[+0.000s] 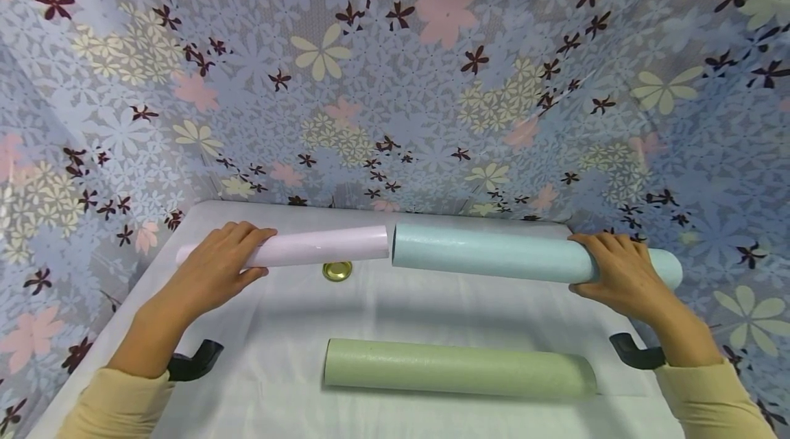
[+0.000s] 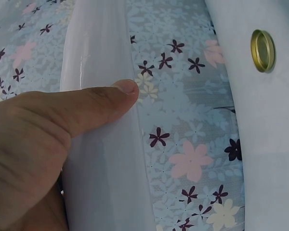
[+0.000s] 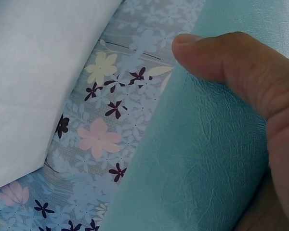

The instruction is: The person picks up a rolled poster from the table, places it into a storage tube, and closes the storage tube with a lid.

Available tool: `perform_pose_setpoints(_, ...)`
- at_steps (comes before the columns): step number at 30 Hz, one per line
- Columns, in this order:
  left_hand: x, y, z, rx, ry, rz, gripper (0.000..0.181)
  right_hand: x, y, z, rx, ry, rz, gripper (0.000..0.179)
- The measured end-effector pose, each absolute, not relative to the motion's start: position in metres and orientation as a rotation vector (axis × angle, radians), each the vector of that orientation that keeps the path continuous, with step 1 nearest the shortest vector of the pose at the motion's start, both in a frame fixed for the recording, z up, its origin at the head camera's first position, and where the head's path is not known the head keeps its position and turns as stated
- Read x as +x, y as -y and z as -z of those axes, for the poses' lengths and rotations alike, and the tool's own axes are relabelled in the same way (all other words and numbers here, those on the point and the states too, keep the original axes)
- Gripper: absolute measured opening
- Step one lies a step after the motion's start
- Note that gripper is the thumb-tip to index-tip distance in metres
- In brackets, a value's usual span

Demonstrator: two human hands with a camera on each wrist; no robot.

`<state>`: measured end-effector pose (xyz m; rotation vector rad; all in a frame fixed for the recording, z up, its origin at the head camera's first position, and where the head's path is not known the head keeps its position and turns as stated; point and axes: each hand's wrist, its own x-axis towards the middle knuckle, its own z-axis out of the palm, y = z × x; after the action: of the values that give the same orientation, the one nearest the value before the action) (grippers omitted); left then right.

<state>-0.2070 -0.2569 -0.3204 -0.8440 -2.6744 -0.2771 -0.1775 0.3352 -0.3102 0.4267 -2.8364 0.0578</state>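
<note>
My left hand [image 1: 216,266] grips a narrow pale lilac roll [image 1: 327,247] near its left end. In the left wrist view the thumb lies across the smooth lilac roll [image 2: 108,183]. A thicker light blue roll [image 1: 487,254] is held by my right hand [image 1: 617,273] near its right end. Its leathery, creased surface shows in the right wrist view, with the thumb [image 3: 216,55] over it. The two rolls lie nearly end to end, a thin gap between their inner ends. Closer to me, a green roll [image 1: 457,369] rests sideways on the white table [image 1: 278,357].
A small round gold lid [image 1: 337,271] lies on the table just below the lilac roll. Flower-printed cloth [image 1: 395,82] hangs behind the table and along both sides. A black curved piece [image 1: 196,360] sits at the left wrist, another [image 1: 636,351] at the right.
</note>
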Motion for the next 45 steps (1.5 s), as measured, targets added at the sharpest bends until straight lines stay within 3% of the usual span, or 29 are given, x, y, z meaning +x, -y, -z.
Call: perform_pose_setpoints(45,-0.213,0.219,0.328,-0.934,2.678,0.224,0.060,-0.181,-0.320,0.317,0.439,2.859,-0.080,0.082)
